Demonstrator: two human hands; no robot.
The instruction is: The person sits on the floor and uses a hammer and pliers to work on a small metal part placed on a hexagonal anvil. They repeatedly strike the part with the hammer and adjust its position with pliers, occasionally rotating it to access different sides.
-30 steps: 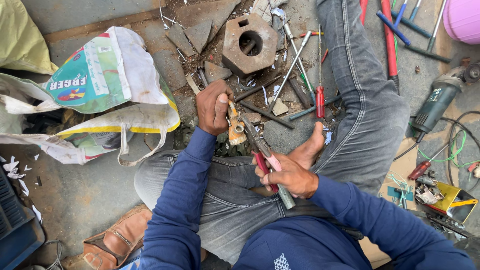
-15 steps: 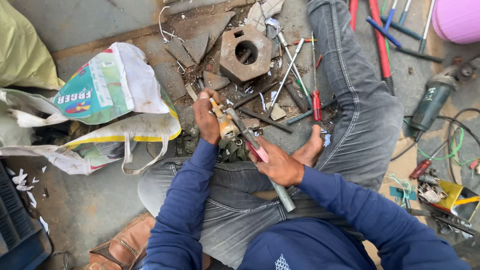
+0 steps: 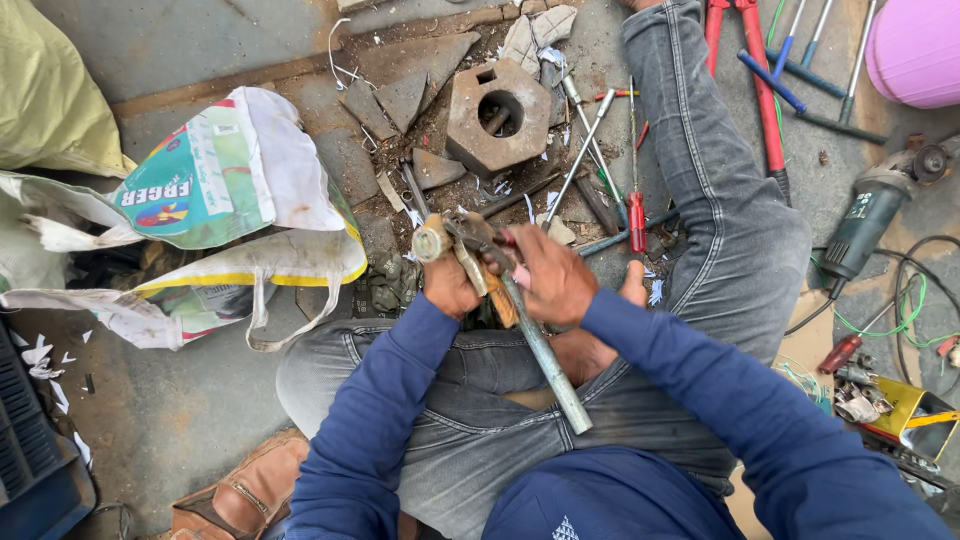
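Your left hand (image 3: 450,285) grips a rusty hammer head (image 3: 432,240) over your lap, and your right hand (image 3: 555,275) is closed around the metal pipe handle (image 3: 545,360). Head and handle meet between your hands; whether they're seated, I cannot tell.

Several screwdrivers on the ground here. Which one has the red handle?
The red-handled screwdriver lying just beyond the right hand, shaft pointing away from the person. The blue-handled screwdrivers lie farther off, near the pink tub.
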